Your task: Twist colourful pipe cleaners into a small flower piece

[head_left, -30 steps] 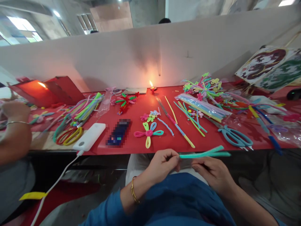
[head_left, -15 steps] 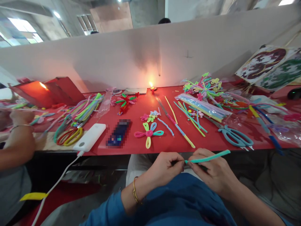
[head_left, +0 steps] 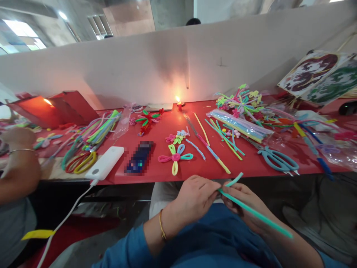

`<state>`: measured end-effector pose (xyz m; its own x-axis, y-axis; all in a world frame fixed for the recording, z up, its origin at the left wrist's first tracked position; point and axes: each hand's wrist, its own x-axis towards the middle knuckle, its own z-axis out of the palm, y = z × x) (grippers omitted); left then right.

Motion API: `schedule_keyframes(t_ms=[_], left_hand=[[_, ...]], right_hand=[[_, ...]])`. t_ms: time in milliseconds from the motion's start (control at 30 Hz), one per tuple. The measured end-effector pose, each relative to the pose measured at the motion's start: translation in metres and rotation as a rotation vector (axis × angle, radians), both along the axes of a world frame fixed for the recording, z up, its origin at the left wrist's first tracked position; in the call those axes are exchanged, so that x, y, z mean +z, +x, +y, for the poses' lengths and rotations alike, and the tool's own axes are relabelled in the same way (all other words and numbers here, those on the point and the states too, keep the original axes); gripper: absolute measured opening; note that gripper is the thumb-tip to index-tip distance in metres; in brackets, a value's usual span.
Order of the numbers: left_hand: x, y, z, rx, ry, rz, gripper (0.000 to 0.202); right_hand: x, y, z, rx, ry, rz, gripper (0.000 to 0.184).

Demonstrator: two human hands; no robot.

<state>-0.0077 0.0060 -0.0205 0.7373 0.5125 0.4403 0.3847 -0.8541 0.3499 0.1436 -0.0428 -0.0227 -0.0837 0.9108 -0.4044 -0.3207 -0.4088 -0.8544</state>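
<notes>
A turquoise pipe cleaner (head_left: 256, 213) is pinched between both hands just off the table's front edge. My left hand (head_left: 195, 194) closes its fingertips on the pipe cleaner where it bends. My right hand (head_left: 245, 201) grips it close by, with one short end poking up and a long end lying across toward my right wrist. Beyond the hands a five-loop pipe-cleaner flower (head_left: 175, 158) lies flat on the red table (head_left: 164, 178). To its right rests a stick (head_left: 213, 152) wrapped in pink, blue and yellow.
A lit candle (head_left: 179, 105) burns at the back by the white partition (head_left: 125, 74). Blue-handled scissors (head_left: 279, 160) lie at the right, beside bagged pipe cleaners (head_left: 241, 124). Left are a phone (head_left: 139, 158), a white power bank (head_left: 107, 162) with cable, and another person's arm (head_left: 21, 163).
The turquoise pipe cleaner is now bent, with its long end swung down toward my right forearm and a short end upright. Both hands have turned slightly and stay close together.
</notes>
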Motion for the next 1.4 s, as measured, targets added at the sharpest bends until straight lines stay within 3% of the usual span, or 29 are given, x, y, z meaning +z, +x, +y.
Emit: schedule_keyframes(t_ms=[100, 267, 367, 467, 600, 667, 767, 833, 900, 1033, 1233, 1400], left_hand=[[0.003, 0.001, -0.002, 0.010, -0.107, 0.003, 0.021], [0.005, 0.000, -0.003, 0.082, -0.666, -0.122, 0.018], [0.007, 0.002, -0.005, 0.089, -0.800, -0.159, 0.016], [0.012, 0.002, -0.007, 0.075, -0.734, -0.145, 0.016], [0.015, -0.019, 0.002, 0.134, -0.594, -0.166, 0.019], [0.013, -0.046, 0.017, 0.347, -0.454, -0.173, 0.023], [0.006, -0.097, 0.050, 0.842, -0.198, -0.053, 0.032], [0.001, -0.128, 0.074, 1.118, -0.168, 0.084, 0.050], [-0.003, -0.147, 0.094, 1.248, -0.249, 0.214, 0.071], [-0.008, -0.154, 0.115, 1.204, -0.372, 0.396, 0.086], [-0.014, -0.152, 0.126, 1.196, -0.437, 0.439, 0.083], [-0.014, -0.153, 0.134, 1.176, -0.431, 0.477, 0.081]], right_hand=[[0.001, 0.005, 0.000, 0.010, 0.070, -0.216, 0.034], [-0.001, 0.020, -0.007, -0.014, 0.453, -0.838, 0.019], [-0.002, 0.021, -0.006, 0.073, 0.576, -0.997, 0.023], [-0.001, 0.015, -0.001, 0.156, 0.633, -0.980, 0.023], [0.002, 0.009, 0.002, 0.053, 0.586, -0.936, 0.021], [0.001, 0.009, 0.000, 0.024, 0.551, -0.916, 0.020], [-0.003, 0.009, -0.003, 0.037, 0.527, -0.878, 0.018], [-0.007, 0.007, -0.004, 0.030, 0.502, -0.851, 0.019], [-0.010, 0.005, -0.005, 0.019, 0.473, -0.835, 0.020], [-0.012, 0.002, -0.005, 0.038, 0.453, -0.827, 0.022], [-0.009, 0.006, -0.004, 0.027, 0.477, -0.840, 0.021], [-0.007, 0.009, -0.002, 0.136, 0.505, -0.882, 0.020]])
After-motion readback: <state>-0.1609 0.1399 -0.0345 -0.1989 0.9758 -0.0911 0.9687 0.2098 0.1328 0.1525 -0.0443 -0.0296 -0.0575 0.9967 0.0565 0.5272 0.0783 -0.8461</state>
